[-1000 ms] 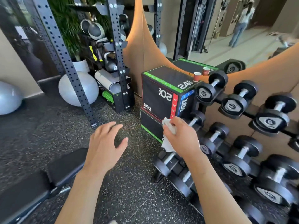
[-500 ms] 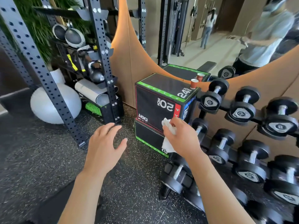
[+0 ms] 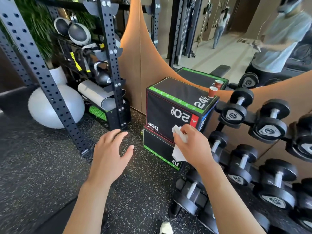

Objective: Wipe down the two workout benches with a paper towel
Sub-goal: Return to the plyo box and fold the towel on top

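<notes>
A crumpled white paper towel (image 3: 179, 146) is gripped in my right hand (image 3: 192, 146), which hovers in front of the black plyo boxes. My left hand (image 3: 109, 156) floats over the floor with its fingers spread and nothing in it. The only trace of a bench close by is a dark padded edge (image 3: 55, 217) at the bottom left, mostly out of frame. Another bench pad (image 3: 219, 69) shows only as a reflection in the mirror behind the boxes.
Two stacked black plyo boxes (image 3: 170, 105) stand ahead with a red paper cup (image 3: 213, 92) on top. A dumbbell rack (image 3: 253, 149) fills the right side. A perforated black rack upright (image 3: 45, 78), a grey exercise ball (image 3: 50, 107) and a kettlebell (image 3: 102, 74) are on the left. A person appears in the mirror (image 3: 278, 44).
The view has swung right and upward. The bench that lay at the lower left has slid almost out of frame. Both hands keep the same pose, the right still gripping the towel.
</notes>
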`<state>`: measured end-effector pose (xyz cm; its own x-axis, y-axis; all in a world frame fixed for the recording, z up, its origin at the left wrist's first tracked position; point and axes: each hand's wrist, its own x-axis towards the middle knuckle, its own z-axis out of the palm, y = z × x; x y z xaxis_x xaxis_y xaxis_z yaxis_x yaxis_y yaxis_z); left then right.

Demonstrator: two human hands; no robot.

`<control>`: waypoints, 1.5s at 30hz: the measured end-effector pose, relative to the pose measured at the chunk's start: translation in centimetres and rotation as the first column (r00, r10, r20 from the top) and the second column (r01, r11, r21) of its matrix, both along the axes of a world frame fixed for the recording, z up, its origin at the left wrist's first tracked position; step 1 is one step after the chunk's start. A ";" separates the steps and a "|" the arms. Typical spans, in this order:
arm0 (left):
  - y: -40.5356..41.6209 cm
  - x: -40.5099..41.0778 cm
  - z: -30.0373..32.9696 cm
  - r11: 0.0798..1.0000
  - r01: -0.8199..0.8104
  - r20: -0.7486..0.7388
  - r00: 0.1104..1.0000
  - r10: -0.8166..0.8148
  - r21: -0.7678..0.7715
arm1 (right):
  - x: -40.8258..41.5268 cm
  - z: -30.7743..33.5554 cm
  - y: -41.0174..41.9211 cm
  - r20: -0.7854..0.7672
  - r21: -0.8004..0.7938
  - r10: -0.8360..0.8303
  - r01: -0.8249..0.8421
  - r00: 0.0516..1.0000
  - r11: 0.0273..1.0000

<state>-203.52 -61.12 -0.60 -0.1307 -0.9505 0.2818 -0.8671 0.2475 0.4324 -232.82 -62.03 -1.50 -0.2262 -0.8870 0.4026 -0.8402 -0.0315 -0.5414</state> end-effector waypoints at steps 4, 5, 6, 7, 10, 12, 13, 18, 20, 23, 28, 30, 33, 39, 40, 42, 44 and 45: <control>-4.1 -1.7 -0.1 1.000 -0.015 0.023 1.000 0.015 -0.012 | -1.6 -0.7 -4.6 0.019 -0.010 0.020 -0.019 1.000 1.000; -5.4 -2.3 -0.1 1.000 -0.018 0.031 0.999 0.019 -0.016 | -2.2 -0.8 -5.9 0.026 -0.011 0.023 -0.023 0.999 1.000; -6.8 -2.9 -0.1 1.000 -0.021 0.037 0.999 0.022 -0.019 | -3.0 -0.8 -7.3 0.032 -0.008 0.027 -0.027 0.999 1.000; -8.3 -3.7 0.0 0.999 -0.023 0.046 0.999 0.024 -0.023 | -3.8 -0.7 -8.6 0.038 -0.005 0.029 -0.029 0.999 1.000; -13.1 -6.6 0.3 0.999 -0.010 0.075 0.997 0.013 -0.034 | -6.9 -0.4 -12.9 0.059 0.002 0.030 -0.030 0.998 1.000; -16.2 -8.6 0.5 0.999 0.007 0.087 0.996 -0.003 -0.042 | -8.9 -0.4 -15.5 0.077 0.004 0.019 -0.020 0.997 1.000; -17.8 -9.5 0.7 0.999 0.016 0.095 0.995 -0.012 -0.044 | -9.9 -0.4 -16.8 0.086 0.006 0.011 -0.011 0.996 1.000; -23.2 -13.0 0.8 0.999 0.025 0.113 0.993 -0.022 -0.029 | -13.3 -0.6 -22.0 0.110 0.063 0.007 -0.014 0.994 0.998; -25.0 -13.8 0.8 0.999 0.034 0.113 0.993 -0.032 -0.012 | -14.1 -0.6 -23.8 0.142 0.075 0.003 -0.013 0.990 0.997; -27.8 -14.6 1.0 0.999 0.038 0.119 0.992 -0.037 -0.008 | -14.7 -0.5 -26.2 0.157 0.111 -0.004 -0.013 0.988 0.994; -33.0 -15.9 1.2 0.996 0.083 0.119 0.990 -0.079 -0.030 | -15.5 -0.6 -29.9 0.188 0.122 -0.047 0.024 0.981 0.992; -35.3 -16.4 0.9 0.994 0.108 0.109 0.988 -0.106 -0.018 | -15.7 -0.9 -31.7 0.182 0.136 -0.077 0.053 0.980 0.989; -38.4 -17.0 0.6 0.990 0.138 0.087 0.987 -0.136 -0.017 | -15.9 -1.1 -33.9 0.173 0.150 -0.120 0.094 0.978 0.984; -47.7 -17.3 -0.3 0.970 0.242 0.052 0.969 -0.241 -0.016 | -15.1 -1.8 -40.7 0.153 0.133 -0.195 0.175 0.969 0.976; -49.4 -17.2 -0.5 0.966 0.259 0.050 0.965 -0.258 -0.023 | -14.8 -2.0 -42.0 0.146 0.137 -0.209 0.189 0.967 0.972; -52.6 -16.9 -0.8 0.955 0.293 0.045 0.956 -0.291 -0.036 | -14.2 -2.2 -44.4 0.141 0.145 -0.240 0.220 0.960 0.965; -56.0 -16.3 -1.3 0.945 0.327 0.049 0.944 -0.325 -0.022 | -13.1 -2.7 -47.1 0.143 0.151 -0.284 0.263 0.948 0.953; -57.6 -15.9 -1.5 0.940 0.341 0.053 0.939 -0.340 -0.012 | -12.5 -2.9 -48.4 0.145 0.153 -0.304 0.282 0.941 0.947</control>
